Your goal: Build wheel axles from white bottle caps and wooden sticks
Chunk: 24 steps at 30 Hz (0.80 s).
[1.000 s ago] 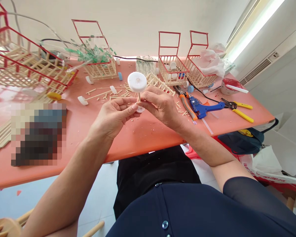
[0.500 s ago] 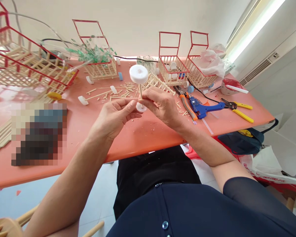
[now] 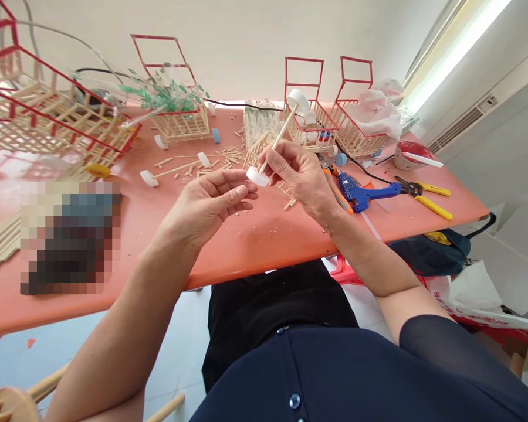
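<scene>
A thin wooden stick (image 3: pixel 285 130) with a white bottle cap (image 3: pixel 298 101) on its upper end and a second white cap (image 3: pixel 257 176) on its lower end is pinched in my right hand (image 3: pixel 297 176). It tilts up to the right above the table. My left hand (image 3: pixel 217 199) is beside the lower cap, fingers loosely curled and apart; whether its fingertips touch the cap I cannot tell. Behind the hands lie short cut sticks (image 3: pixel 229 157) and a similar stick (image 3: pixel 173 171) with a white cap on each end.
Small stick carts with red handles stand along the wall: one cart (image 3: pixel 180 123) holding green plastic pieces, another cart (image 3: pixel 312 126) holding caps. At right lie a blue glue gun (image 3: pixel 369 193), yellow-handled pliers (image 3: pixel 431 199) and a cup (image 3: pixel 407 155). Long sticks (image 3: pixel 0 240) lie left on the orange table (image 3: pixel 158 269).
The capped stick has gone from upright to leaning right, carried by my right hand slightly up and right. My left hand has come off it and stays close by.
</scene>
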Tool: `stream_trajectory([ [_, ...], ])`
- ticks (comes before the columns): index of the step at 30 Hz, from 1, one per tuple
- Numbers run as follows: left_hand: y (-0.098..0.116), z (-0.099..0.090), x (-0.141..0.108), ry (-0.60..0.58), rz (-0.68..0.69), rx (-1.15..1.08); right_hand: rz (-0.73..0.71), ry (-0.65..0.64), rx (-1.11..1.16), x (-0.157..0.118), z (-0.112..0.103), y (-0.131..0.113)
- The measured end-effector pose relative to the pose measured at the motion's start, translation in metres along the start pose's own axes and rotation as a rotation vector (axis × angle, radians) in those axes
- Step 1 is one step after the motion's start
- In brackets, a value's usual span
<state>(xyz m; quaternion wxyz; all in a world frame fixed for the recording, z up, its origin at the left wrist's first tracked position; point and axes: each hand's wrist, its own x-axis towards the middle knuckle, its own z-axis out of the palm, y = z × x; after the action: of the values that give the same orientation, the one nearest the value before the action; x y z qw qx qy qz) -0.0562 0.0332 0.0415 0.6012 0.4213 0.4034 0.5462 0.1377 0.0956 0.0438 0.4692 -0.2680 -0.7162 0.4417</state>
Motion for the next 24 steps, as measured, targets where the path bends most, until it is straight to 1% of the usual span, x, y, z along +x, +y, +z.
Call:
stream_trajectory([
  [3, 0.0, 0.0, -0.001, -0.012, -0.012, 0.042, 0.053, 0.005, 0.023, 0.001, -0.003, -0.001],
  [6, 0.0, 0.001, -0.002, -0.02, -0.044, 0.058, 0.044, -0.012, -0.021, 0.0, -0.002, -0.001],
  [10, 0.001, 0.003, -0.002, 0.018, -0.106, 0.023, -0.054, -0.019, -0.208, -0.004, 0.003, -0.004],
  [13, 0.001, 0.003, -0.002, 0.016, -0.102, 0.007, -0.157, -0.017, -0.411, -0.007, 0.006, -0.006],
  [15, 0.0, 0.002, -0.002, 0.004, -0.079, 0.027, -0.243, -0.041, -0.5, -0.009, 0.007, -0.007],
  [18, -0.001, 0.0, -0.003, 0.025, -0.037, 0.048, -0.346, -0.083, -0.548, -0.009, 0.006, -0.006],
  [24, -0.003, -0.002, 0.001, 0.084, -0.032, 0.028, -0.377, -0.166, -0.567, -0.01, 0.004, -0.003],
])
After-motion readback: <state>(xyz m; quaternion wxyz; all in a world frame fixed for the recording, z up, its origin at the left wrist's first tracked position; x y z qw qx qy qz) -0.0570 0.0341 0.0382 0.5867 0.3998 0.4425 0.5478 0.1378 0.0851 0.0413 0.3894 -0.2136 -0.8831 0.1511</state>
